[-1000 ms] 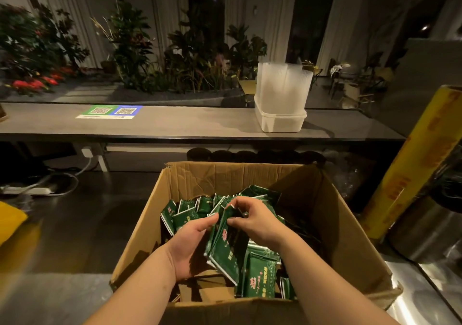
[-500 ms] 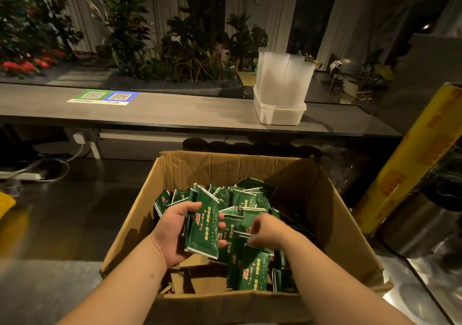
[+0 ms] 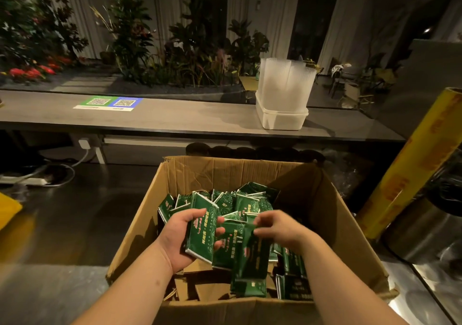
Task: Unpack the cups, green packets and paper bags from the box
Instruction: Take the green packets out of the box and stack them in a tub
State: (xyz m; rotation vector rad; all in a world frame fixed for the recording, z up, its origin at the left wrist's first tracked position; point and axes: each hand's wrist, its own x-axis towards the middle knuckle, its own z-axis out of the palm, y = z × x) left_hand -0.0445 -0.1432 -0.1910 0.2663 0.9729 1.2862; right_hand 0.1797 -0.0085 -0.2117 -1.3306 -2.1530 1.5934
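Head view: the left hand [image 3: 183, 239] grips a stack of green packets [image 3: 202, 234], long axis running away from the person, inside the box [image 3: 225, 172]. The right hand [image 3: 277, 227] pinches the top edge of another packet [image 3: 250, 252], which hangs just right of the stack. The stack therefore lies leftward of the right hand. Packet print is red and yellow and cannot be read. A QR sheet [image 3: 108, 102] lies on the far desk [image 3: 187, 117].

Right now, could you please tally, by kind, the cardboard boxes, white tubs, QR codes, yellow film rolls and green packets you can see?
Cardboard box: 1
White tub: 1
QR codes: 2, one green, one blue
Yellow film roll: 1
Green packets: too overlapped to count, left out of the total
Total: 5
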